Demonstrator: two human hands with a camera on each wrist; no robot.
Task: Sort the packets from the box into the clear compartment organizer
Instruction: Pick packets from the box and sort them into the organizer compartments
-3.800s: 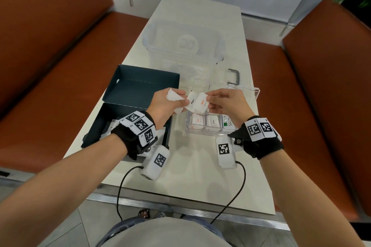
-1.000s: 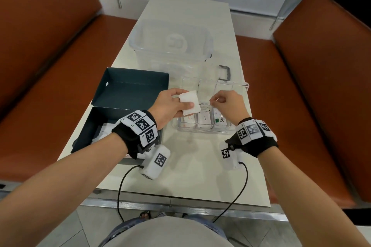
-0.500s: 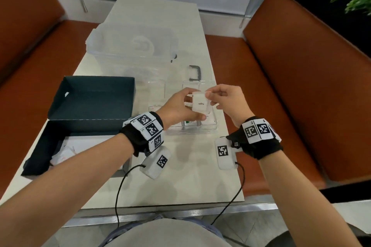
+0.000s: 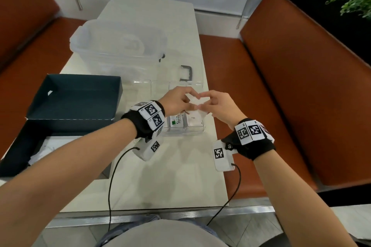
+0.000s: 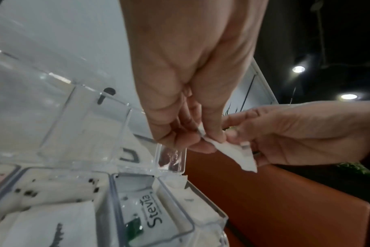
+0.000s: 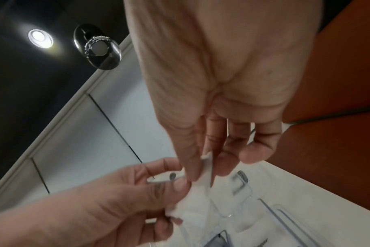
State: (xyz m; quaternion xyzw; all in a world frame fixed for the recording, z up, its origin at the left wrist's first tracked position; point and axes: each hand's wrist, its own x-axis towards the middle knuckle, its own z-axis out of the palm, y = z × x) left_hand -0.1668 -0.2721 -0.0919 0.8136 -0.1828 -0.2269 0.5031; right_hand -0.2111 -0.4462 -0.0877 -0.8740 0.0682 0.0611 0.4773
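Observation:
A small white packet hangs between my two hands above the right end of the clear compartment organizer. My left hand pinches its left edge and my right hand pinches its right part between thumb and fingers. Beneath them, a Stevia packet fills one compartment and a white packet lies in the rightmost one. The organizer's clear lid stands open behind. At the left sits the dark box, with white packets in it.
The box's dark lid lies propped behind its base. A large clear tub stands at the table's far side, with a grey handle near it. Orange benches run along both sides. The table's right edge is close to the organizer.
A second ago my left hand held the packet alone. My right hand has since taken hold of it too, and both have moved over the organizer's right end.

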